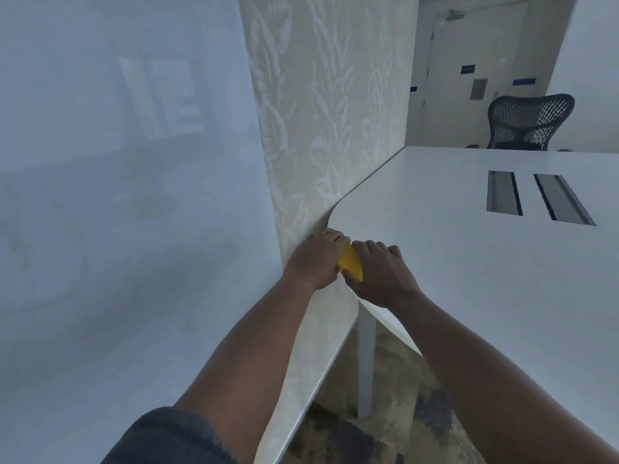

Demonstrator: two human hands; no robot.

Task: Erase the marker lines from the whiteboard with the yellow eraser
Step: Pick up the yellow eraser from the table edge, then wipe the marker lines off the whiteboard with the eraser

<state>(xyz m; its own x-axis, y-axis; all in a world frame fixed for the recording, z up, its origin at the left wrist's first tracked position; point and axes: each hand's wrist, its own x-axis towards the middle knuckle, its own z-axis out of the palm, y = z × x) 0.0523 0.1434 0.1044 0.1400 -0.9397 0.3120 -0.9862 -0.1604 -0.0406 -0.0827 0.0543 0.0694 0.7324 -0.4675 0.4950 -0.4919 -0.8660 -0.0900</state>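
head view. yellow eraser (350, 266): centre of frame, at the corner of the white table (469, 262), gripped between both hands. left hand (315, 261): fingers curled onto the eraser's left side. right hand (382, 274): fingers closed over its right side. whiteboard (127, 195): left half of frame, glossy, no marker lines discernible. patterned wall panel (321, 112): upper centre. mesh office chair (529, 122): upper right.
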